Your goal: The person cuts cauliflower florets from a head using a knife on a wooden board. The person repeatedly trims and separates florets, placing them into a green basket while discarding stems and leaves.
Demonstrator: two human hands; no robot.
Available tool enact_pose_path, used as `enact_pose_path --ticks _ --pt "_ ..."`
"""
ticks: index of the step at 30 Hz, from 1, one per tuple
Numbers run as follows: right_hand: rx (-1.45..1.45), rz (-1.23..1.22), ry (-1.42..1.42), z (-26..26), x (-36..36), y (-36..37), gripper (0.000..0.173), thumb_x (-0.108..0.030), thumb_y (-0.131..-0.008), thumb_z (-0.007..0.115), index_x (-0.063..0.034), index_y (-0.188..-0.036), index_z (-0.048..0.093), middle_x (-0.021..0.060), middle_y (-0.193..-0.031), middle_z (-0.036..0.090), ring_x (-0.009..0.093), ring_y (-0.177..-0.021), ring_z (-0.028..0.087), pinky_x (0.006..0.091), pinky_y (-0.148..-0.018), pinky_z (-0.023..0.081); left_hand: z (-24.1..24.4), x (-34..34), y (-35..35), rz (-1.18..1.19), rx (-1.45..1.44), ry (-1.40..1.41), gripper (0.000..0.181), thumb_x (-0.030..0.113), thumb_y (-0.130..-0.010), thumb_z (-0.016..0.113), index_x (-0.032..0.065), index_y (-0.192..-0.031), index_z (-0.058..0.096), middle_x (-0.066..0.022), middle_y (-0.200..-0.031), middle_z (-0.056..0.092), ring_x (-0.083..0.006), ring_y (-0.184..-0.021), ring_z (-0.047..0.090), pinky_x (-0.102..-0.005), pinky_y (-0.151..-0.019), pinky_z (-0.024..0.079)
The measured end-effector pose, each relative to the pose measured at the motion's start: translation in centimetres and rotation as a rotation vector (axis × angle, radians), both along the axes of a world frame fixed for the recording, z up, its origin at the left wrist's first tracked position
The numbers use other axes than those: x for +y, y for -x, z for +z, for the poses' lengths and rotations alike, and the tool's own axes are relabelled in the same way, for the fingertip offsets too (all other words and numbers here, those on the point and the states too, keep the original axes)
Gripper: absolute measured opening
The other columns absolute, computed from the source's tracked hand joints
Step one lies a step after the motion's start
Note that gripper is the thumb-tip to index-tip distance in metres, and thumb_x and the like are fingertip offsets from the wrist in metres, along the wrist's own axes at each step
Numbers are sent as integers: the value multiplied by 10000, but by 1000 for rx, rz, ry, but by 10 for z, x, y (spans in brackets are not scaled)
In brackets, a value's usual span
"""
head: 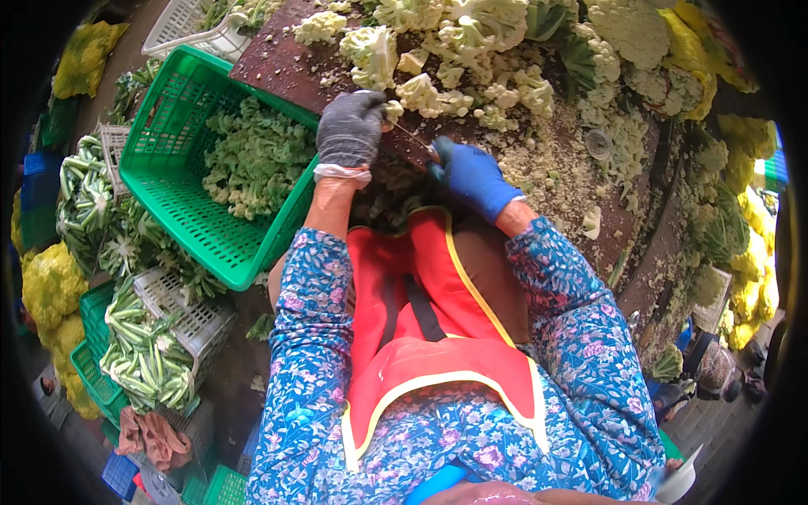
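My left hand point(351, 131), in a dark grey knit glove, is closed around a small cauliflower floret point(393, 111) at the table's near edge. To its right, my right hand point(475, 177) in a blue glove grips a small knife. The thin knife blade point(411, 134) points up and left at the floret; the handle is mostly hidden in the glove. Just beyond both hands, cut cauliflower pieces point(420, 95) lie on the reddish-brown tabletop point(278, 66). A green plastic basket point(218, 268) stands left of my left hand, with loose cauliflower florets point(255, 158) inside.
Larger cauliflower heads point(625, 31) are piled at the back right. Crumbs point(562, 170) and a small clear round lid or cup point(598, 144) lie on the table's right side. Pale crates point(202, 328) with trimmed stalks point(148, 360) and yellow net sacks point(53, 284) stand at left.
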State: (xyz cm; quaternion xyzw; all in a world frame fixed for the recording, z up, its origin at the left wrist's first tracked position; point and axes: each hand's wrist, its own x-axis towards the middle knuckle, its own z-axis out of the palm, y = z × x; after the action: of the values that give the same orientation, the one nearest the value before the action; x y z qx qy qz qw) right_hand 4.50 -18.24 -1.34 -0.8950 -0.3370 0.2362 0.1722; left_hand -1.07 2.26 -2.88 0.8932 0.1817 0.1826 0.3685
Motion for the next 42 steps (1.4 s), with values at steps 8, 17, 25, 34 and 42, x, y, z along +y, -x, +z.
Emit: enact_pose_path --ticks 8,17,25,34,42 --pt "-56 -229 -376 -5 -51 -27 296 -264 -917 644 -144 -1177 573 148 -800 686 319 -720 686 414 -649 550 74 44 33 273 242 -755 260 246 -751 729 162 -996 744 -99 -1013 703 -285 -926 660 -418 -842 530" --pt "446 -540 -613 -42 -2 -53 470 -183 -875 621 -131 -1340 578 57 -862 696 111 -718 623 278 -664 524 34 -54 -53 -177 390 -519 787 324 -781 750 198 -1478 406 -136 -1381 549 -317 -1147 591 -427 -946 500" --pt "429 -696 -601 -45 -1 -51 360 -208 -909 645 -119 -1257 626 1 -809 655 85 -628 570 271 -579 493 40 -63 -56 -309 479 -526 240 187 -813 643 140 -1034 720 -168 -1042 625 -339 -1017 630 -451 -818 541" --pt "283 -632 -509 -52 -8 -52 459 -219 -895 654 -136 -1341 578 8 -811 653 86 -664 588 273 -636 510 84 37 37 -143 -172 -539 336 120 -655 713 183 -984 686 -112 -1140 633 -314 -1073 603 -438 -916 499" --pt "254 -465 -606 2 1 -41 504 -301 -895 674 -204 -1366 523 159 -884 716 224 -777 718 356 -746 576 5 170 95 343 78 -464 293 -20 -747 593 115 -975 718 -173 -1191 646 -341 -1121 608 -424 -963 491"
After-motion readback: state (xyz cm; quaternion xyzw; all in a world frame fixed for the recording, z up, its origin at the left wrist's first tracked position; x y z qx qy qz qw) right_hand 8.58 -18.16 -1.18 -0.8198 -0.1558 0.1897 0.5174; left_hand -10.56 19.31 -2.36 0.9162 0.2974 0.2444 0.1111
